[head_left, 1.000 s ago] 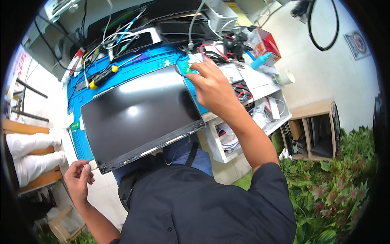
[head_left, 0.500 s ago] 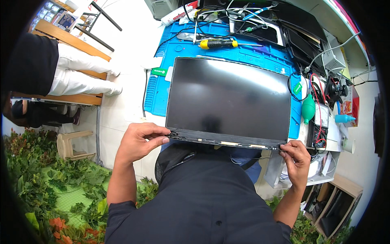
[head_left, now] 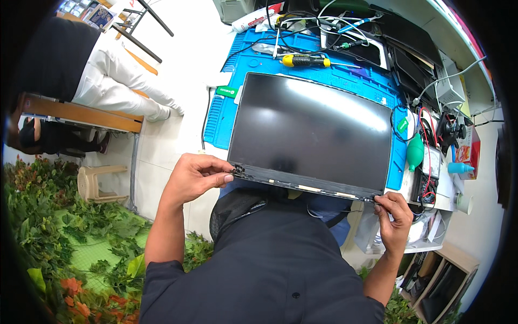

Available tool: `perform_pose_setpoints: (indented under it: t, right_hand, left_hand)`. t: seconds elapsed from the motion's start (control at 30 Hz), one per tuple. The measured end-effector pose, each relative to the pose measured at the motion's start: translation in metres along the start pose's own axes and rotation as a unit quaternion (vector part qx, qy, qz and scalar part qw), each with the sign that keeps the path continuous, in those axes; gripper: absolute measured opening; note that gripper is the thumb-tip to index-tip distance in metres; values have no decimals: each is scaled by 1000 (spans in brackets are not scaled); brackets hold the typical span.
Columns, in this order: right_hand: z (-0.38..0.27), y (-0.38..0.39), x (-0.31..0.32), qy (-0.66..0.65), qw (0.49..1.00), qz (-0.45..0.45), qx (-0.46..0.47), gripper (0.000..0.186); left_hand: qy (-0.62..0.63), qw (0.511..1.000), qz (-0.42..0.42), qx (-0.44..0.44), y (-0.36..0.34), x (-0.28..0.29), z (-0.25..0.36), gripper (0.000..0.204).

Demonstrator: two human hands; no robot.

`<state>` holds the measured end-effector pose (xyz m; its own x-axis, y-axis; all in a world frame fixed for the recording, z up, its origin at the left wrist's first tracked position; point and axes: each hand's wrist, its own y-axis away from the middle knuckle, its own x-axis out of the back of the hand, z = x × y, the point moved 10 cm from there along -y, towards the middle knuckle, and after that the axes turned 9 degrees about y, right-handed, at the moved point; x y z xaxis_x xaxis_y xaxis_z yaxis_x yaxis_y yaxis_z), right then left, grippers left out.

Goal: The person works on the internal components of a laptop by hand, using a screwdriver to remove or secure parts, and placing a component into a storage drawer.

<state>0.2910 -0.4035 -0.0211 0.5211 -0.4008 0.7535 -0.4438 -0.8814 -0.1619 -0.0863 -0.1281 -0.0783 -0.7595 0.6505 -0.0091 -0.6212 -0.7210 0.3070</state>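
A dark laptop screen [head_left: 312, 132] lies face up over the blue work mat [head_left: 218, 121], its lower edge reaching past the mat toward my body. Along that edge runs a bare strip with pale patches and a small hinge-like part at the left corner. My left hand [head_left: 200, 175] pinches the lower left corner between thumb and fingers. At the lower right corner, my right hand [head_left: 394, 212] grips the edge, fingers bent, thumb below. The screen's underside is hidden.
Beyond the screen lie a yellow-black screwdriver [head_left: 305, 61], tangled cables and a white tube [head_left: 253, 20]. To the right are a green air blower [head_left: 415, 153], a multimeter [head_left: 424, 189] and a blue bottle [head_left: 459, 168]. A person in white trousers [head_left: 116, 75] stands at left, near a beige stool [head_left: 100, 183].
The whole view has shifted slightly, so the bench and screen appear further right. Both hands keep their hold on the screen's corners. The person at left has changed leg position.
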Motion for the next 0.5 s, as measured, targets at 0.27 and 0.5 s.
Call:
perform_pose_setpoints:
  t: [0.27,0.5]
  right_hand:
    - [-28,-8,4,87,994,-66,-8,36]
    - [-51,-11,9,150,987,-61,-11,44]
  left_hand:
    - [-131,983,-38,-121,-7,-9,38,18]
    - [-169,963,-103,-181,-13,-18,53,16]
